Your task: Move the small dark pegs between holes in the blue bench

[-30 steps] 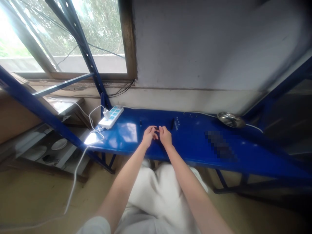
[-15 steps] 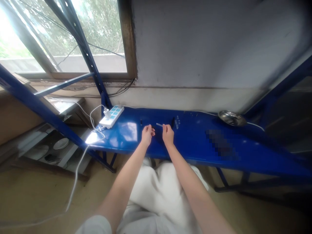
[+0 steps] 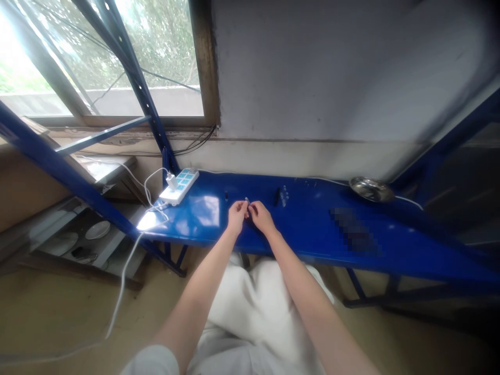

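Observation:
My left hand (image 3: 236,215) and my right hand (image 3: 261,216) meet above the blue table (image 3: 312,224), fingertips almost touching. A small, thin, pale stick-like piece (image 3: 247,200) shows between them, mostly covered by the fingers. My right hand pinches it. The fingers of my left hand are closed too, but what they hold is too small to make out. A small dark piece (image 3: 226,196) lies just beyond my left hand. To the right of my hands are a black bar-shaped object (image 3: 277,196) and a cluster of small clear pieces (image 3: 285,196).
A white power strip (image 3: 179,186) with a plug and cables lies at the table's left end. A shiny metal bowl (image 3: 371,189) is at the back right, with a blurred-out dark object (image 3: 355,230) nearer. Blue posts (image 3: 136,78) rise at the left.
My right hand has moved left, bringing the pale stick to my left hand's fingertips. The black bar by the clear pieces is now in fuller view. My left hand has barely moved.

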{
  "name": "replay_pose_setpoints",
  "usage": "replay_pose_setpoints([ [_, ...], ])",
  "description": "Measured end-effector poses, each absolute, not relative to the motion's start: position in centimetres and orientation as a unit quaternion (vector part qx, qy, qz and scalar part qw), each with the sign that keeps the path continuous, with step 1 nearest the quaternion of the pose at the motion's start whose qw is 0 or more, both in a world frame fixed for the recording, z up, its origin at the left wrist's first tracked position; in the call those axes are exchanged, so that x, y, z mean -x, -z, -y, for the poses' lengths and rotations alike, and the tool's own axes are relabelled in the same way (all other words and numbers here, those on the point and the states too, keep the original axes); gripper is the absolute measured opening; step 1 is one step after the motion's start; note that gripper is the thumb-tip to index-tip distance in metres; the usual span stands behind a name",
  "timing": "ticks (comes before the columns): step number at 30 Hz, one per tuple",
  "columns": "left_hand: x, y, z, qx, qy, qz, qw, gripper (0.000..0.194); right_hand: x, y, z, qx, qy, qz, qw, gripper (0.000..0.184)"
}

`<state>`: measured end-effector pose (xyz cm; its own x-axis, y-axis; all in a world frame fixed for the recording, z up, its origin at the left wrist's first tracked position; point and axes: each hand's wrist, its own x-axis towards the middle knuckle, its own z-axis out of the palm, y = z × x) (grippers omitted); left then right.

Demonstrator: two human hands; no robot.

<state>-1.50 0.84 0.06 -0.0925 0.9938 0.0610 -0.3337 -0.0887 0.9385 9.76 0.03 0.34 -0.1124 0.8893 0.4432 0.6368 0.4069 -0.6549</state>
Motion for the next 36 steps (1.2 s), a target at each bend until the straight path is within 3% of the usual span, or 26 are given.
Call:
replay_pose_setpoints([
  [14,1.7,-0.4,-0.5,-0.413,-0.615,-0.409,0.533,0.025,-9.7,-0.4,0.1,0.483,-0.139,0.762,0.409,0.022],
  [36,1.4,-0.9,0.2,-0.457,-0.59,-0.422,0.515,0.016,-9.6,-0.7,-0.3,0.568,-0.105,0.693,0.432,0.022],
])
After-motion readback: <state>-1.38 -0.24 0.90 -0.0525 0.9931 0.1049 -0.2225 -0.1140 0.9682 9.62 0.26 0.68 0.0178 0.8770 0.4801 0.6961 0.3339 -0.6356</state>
